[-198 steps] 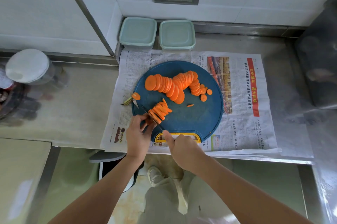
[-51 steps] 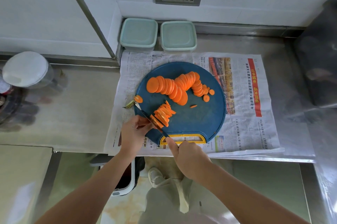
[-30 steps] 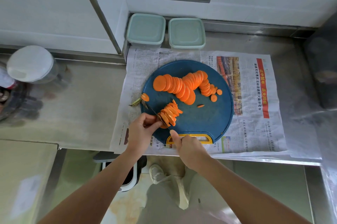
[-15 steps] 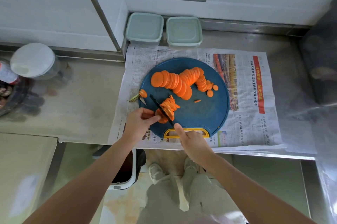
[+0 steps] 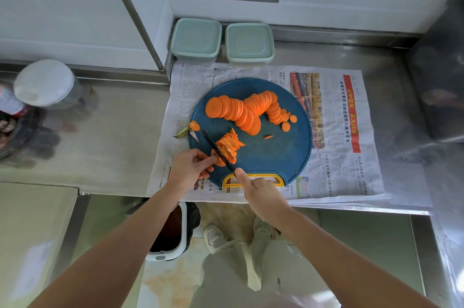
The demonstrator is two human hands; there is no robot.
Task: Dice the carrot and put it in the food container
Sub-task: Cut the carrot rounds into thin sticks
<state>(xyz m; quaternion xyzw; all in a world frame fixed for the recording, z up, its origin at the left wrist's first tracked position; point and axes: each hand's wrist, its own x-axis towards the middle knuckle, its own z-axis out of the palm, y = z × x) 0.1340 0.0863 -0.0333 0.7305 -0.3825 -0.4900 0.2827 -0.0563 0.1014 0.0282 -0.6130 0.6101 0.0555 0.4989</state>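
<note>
A round blue cutting board (image 5: 276,154) lies on a newspaper. A row of round carrot slices (image 5: 243,109) fans across its far half. Nearer me, a small stack of slices cut into strips (image 5: 228,145) sits at the board's left. My left hand (image 5: 190,169) pinches the near end of that stack. My right hand (image 5: 261,194) grips the handle of a black knife (image 5: 217,150), whose blade lies across the stack. Two lidded pale green food containers (image 5: 197,40) (image 5: 248,43) stand against the back wall.
The carrot top with green stem (image 5: 189,129) lies at the board's left edge. A white-lidded jar (image 5: 44,84) and a dark dish stand far left. A dark appliance (image 5: 439,69) fills the right. A bin (image 5: 170,232) sits on the floor below the counter edge.
The knife has worked along the small stack, cutting the slices into strips, while my left hand kept holding its near end. The camera view shifted a little.
</note>
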